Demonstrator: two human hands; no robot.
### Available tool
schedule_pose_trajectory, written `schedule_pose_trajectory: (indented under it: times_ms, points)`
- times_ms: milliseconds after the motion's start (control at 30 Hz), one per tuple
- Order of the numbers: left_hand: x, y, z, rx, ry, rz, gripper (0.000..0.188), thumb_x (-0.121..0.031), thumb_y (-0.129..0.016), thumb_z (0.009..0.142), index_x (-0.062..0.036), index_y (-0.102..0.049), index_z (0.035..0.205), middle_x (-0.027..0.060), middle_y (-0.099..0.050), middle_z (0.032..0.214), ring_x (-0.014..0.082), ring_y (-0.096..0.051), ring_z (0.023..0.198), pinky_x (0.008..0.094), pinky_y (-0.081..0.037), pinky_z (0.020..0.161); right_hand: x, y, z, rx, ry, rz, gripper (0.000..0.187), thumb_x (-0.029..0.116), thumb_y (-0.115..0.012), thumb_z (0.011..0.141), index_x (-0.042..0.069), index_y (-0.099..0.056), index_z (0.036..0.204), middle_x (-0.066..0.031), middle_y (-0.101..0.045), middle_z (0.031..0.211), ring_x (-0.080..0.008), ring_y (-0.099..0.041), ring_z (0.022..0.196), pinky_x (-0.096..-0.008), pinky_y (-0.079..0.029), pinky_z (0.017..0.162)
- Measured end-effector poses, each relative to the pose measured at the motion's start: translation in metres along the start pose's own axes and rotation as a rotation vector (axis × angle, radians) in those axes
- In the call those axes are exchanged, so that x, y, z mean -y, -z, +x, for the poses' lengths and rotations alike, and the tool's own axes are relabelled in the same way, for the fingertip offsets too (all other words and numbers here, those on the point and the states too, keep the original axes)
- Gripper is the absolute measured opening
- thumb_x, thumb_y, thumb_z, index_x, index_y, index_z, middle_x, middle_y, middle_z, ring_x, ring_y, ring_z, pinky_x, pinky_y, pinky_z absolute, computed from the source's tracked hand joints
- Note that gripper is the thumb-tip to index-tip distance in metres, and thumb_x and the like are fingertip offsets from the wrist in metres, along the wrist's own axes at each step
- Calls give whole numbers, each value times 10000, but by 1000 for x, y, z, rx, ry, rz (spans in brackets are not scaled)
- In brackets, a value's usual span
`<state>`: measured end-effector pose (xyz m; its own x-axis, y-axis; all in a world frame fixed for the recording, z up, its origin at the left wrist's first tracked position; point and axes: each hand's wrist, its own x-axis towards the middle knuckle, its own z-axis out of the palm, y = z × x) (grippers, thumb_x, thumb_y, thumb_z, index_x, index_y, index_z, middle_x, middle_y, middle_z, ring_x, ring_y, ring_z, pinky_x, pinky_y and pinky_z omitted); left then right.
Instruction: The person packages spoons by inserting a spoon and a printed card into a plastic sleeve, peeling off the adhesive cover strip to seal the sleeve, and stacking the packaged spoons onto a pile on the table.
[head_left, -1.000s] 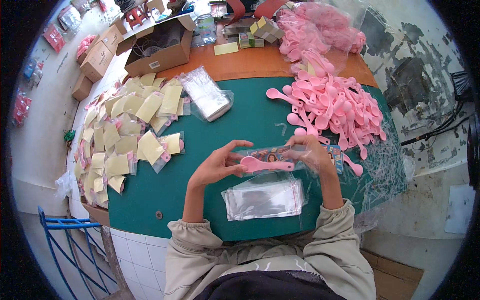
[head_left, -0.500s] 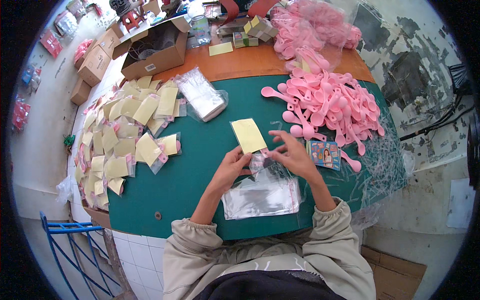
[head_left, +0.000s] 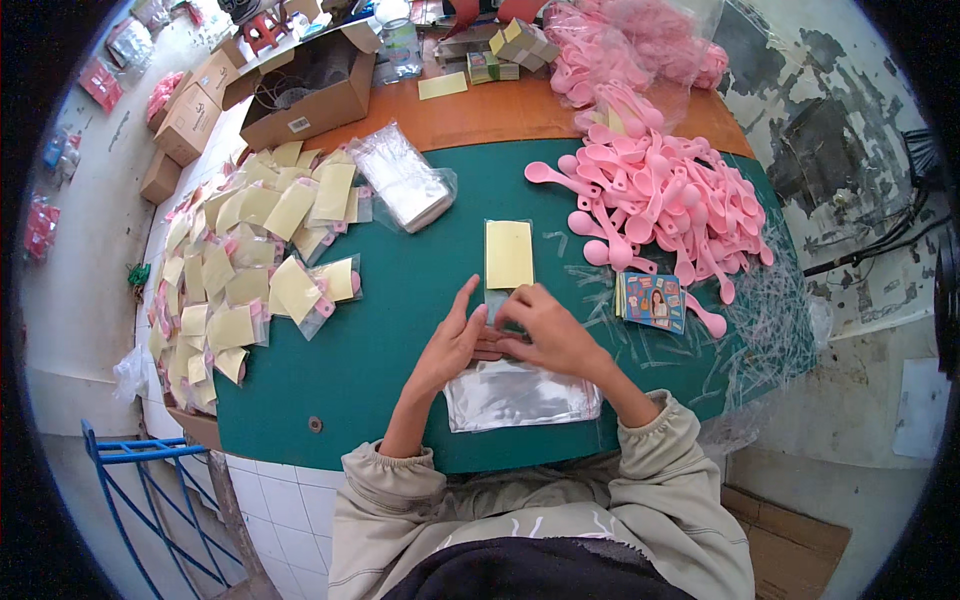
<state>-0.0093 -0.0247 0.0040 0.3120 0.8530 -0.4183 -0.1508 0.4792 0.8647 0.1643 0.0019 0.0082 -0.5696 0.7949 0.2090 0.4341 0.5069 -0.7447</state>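
Note:
Between my hands is a clear plastic bag with a pale yellow card inside, upright and pointing away from me. My left hand grips the bag's near end from the left, its fingers curled underneath. My right hand pinches the same end from above, and its fingers hide the spoon part of the contents. Just below both hands lies a stack of flat clear bags. Right of them sits a stack of printed cards, with a pink measuring spoon beside it.
A big heap of pink spoons lies at the right, near scattered plastic strips. Filled bags with yellow cards pile up at the left. Farther back are a bundle of clear bags and an open cardboard box.
The bag with the yellow card has turned from tilted to straight. My right hand has moved left and down onto its near end, close against my left hand.

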Motion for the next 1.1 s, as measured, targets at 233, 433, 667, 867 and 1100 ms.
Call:
schedule_pose_trajectory:
  times_ms: [233,433,667,867,1100]
  points:
    - [7,3,4,-76,-38,26,486,-171,-381,943,-114,-181,1382,118,-597,905,185,-620,793,315,-527,694,7,-13,1,-18,112,-205,172,106,-609,680,24,-530,810,-125,-483,851,-291,-481,837,-380,-409,731]
    - [14,5,11,-69,-26,-53,504,-94,-420,916,-104,-208,1374,89,-588,882,150,-611,758,282,-528,657,10,-23,-2,-56,191,-536,147,125,-562,695,18,-550,796,-97,-493,822,-244,-491,836,-351,-394,717]
    - [11,3,11,-64,-86,-73,556,-5,-431,873,-99,-205,1371,110,-600,833,161,-614,756,280,-529,646,8,-16,-3,-105,262,-469,144,106,-601,665,29,-530,764,-93,-484,795,-247,-484,805,-349,-378,697]
    - [11,-2,11,-39,-161,65,574,-2,-444,854,-119,-221,1369,111,-612,800,158,-620,740,283,-536,646,5,3,-5,54,218,-48,117,87,-583,699,28,-507,766,-92,-475,761,-241,-470,767,-339,-375,686]
    - [-9,-3,5,-24,-83,-58,377,-23,-399,878,-53,-364,1252,88,-619,819,140,-621,742,259,-520,660,-33,48,-8,-287,-158,567,82,80,-546,772,35,-494,816,-69,-508,854,-171,-488,777,-306,-420,663]
